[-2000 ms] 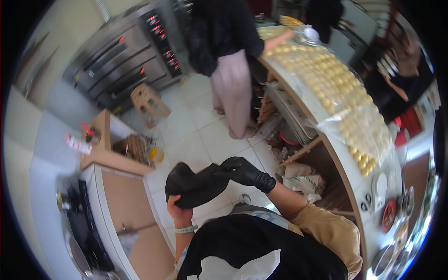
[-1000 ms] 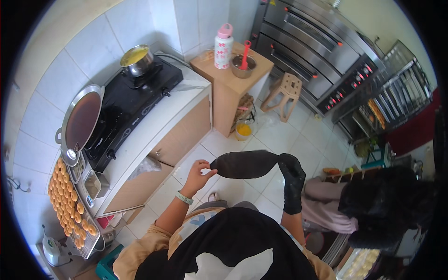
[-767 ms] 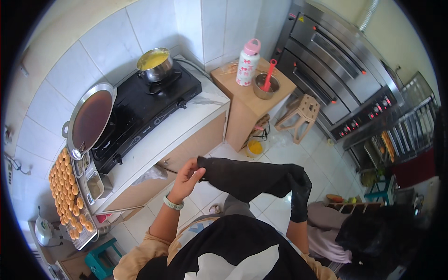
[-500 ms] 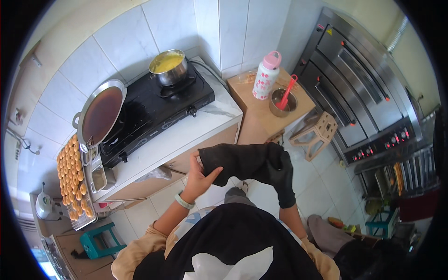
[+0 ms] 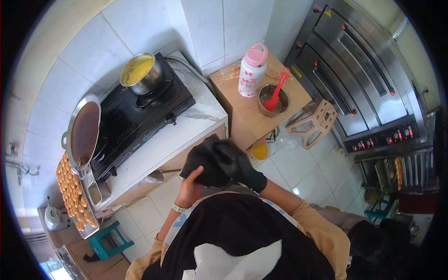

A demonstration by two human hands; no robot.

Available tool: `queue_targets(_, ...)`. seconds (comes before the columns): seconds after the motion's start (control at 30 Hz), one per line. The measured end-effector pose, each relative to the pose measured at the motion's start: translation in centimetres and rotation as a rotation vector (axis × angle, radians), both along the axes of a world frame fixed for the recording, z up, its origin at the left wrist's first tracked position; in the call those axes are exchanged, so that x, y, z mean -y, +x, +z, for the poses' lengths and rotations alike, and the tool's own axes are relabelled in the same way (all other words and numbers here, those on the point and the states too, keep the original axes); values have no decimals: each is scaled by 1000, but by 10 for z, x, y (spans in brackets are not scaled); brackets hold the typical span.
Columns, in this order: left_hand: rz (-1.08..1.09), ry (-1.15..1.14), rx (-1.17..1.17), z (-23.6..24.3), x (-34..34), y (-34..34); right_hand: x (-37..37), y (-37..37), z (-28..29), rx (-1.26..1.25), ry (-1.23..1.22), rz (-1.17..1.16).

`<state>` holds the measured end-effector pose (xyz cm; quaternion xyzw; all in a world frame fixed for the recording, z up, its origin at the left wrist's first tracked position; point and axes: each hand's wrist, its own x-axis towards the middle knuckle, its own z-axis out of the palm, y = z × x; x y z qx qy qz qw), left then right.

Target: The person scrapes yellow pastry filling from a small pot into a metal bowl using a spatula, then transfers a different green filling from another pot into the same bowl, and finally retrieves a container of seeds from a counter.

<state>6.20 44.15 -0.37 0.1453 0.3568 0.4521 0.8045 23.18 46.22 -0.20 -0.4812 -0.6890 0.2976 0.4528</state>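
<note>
In front of my apron, my left hand (image 5: 189,186) is bare and closed on a black glove (image 5: 201,161), its thumb lying over the near edge. My right hand (image 5: 239,164) wears a black glove up to the wrist. Its fingers are bent against the loose glove from the right, though dark on dark hides part of their grip. The loose glove is bunched up, and its far end is hard to make out.
A black two-burner stove (image 5: 140,119) bears a pot of yellow mixture (image 5: 140,74) and a wide pan of brown liquid (image 5: 85,128). Ring-shaped pastries (image 5: 72,186) fill a rack at left. A bottle (image 5: 250,77) and bowl with red spatula (image 5: 273,100) stand near the oven (image 5: 354,70).
My hands have come closer together, the right moving leftward. The loose glove, stretched out between them before, is now bunched. My view has shifted a little, and a yellow-filled container shows on the floor.
</note>
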Motion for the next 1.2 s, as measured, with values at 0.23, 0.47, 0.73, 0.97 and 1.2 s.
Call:
queue_targets(0.23,97,-234,-151,-19,-39,-13,-7,-38,-33,-46,44,452)
queue_targets(0.47,644,124,-206,10,-108,-109,-29,-35,-13,-84,-43,263)
queue_targets(0.73,890,115,-635,-5,-230,-178,-24,-28,-19,-196,-335,131)
queue_targets(0.97,926,223,-637,-3,-295,-175,-28,-27,-15,-167,-286,89)
queue_targets(1.2,451,442,-1322,18,-281,-160,-23,-16,-19,-178,-317,-12)
